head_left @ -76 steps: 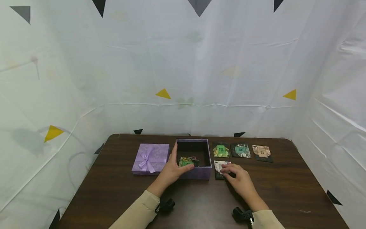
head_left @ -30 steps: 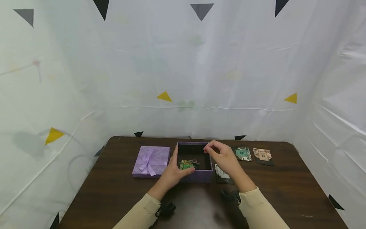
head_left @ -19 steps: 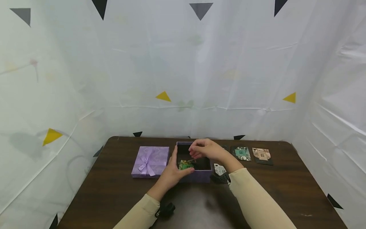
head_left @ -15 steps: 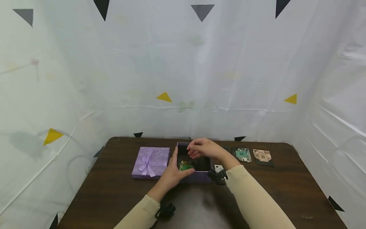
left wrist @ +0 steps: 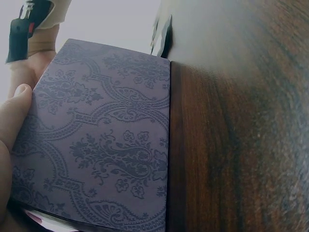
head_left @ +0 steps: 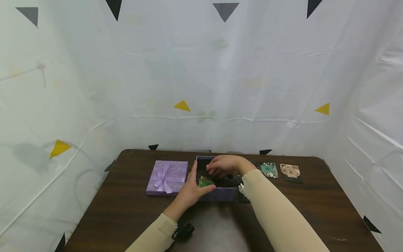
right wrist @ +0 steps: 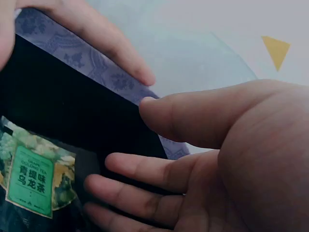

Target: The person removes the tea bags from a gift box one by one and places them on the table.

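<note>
The box [head_left: 216, 182] sits open mid-table, purple paisley walls, dark inside, with at least one green-label tea packet [head_left: 205, 181] already lying in its near-left part. The right hand [head_left: 225, 165] hangs over the box opening with fingers loosely extended down into it; the right wrist view shows fingers [right wrist: 145, 175] relaxed and a packet [right wrist: 35, 178] just under them, nothing pinched as far as anyone can see. So it looks like the drop-in step is just finishing: a packet has gone in and the hand is letting go.

The left hand [head_left: 192, 189] grips the box's near-left corner, thumb over the rim, palm against the outer wall, steadying it.

Next move, by the look of it: pull the right hand back out and go for another packet to the right of the box. Three are left there: one just beside the box's right wall [head_left: 241, 191], mostly hidden by the sleeve, then a teal one [head_left: 267, 169] and a beige one [head_left: 290, 171] further right. The lid [head_left: 167, 176] with the bow lies just left of the box.

Versus 2.5 s ago: the right hand was resting on the packet beside the box, and a green packet lay at the far right corner of the box. That spot is bare now, and the hand has swung over the box. Left hand hasn't budged.
</note>
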{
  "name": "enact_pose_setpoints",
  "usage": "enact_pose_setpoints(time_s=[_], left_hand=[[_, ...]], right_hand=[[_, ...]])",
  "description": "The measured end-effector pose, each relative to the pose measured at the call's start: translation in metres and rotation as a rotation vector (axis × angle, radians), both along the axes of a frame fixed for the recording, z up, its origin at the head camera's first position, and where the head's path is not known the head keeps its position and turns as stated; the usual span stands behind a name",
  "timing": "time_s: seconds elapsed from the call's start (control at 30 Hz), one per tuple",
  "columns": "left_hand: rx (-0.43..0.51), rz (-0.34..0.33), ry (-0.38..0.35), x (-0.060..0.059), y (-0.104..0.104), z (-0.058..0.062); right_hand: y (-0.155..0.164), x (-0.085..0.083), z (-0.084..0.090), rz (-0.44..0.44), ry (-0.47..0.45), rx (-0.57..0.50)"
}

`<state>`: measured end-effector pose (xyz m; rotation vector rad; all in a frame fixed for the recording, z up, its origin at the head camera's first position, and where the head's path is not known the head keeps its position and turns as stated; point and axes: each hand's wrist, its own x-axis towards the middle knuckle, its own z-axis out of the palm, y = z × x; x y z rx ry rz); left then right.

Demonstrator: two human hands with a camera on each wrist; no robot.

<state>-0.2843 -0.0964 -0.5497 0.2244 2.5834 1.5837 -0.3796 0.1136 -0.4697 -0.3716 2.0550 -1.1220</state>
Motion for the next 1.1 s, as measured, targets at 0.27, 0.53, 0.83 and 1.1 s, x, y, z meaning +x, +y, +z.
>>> enact_pose_setpoints(time_s=[0.27, 0.53, 0.83, 1.1], left_hand=[[0.023, -0.004, -0.001, -0.0004, -0.0016, -0.0022], [0.031, -0.007, -0.007, 0.0, -0.0024, -0.0014], [0.012, -0.001, 0.0, 0.0011, -0.0012, -0.0017], [-0.003, -0.011, 0.003, -0.0008, -0.0018, -0.0006]], right_hand=[[-0.0036, -0.0064, 0.0006, 0.01, -0.065, 0.024], [-0.0057, -0.0067, -0.0004, 0.048, -0.051, 0.067], [-0.0061, -0.0045, 0.001, 0.073, -0.025, 0.119], [-0.0047, -0.0055, -0.0003, 0.101, -0.013, 0.12]])
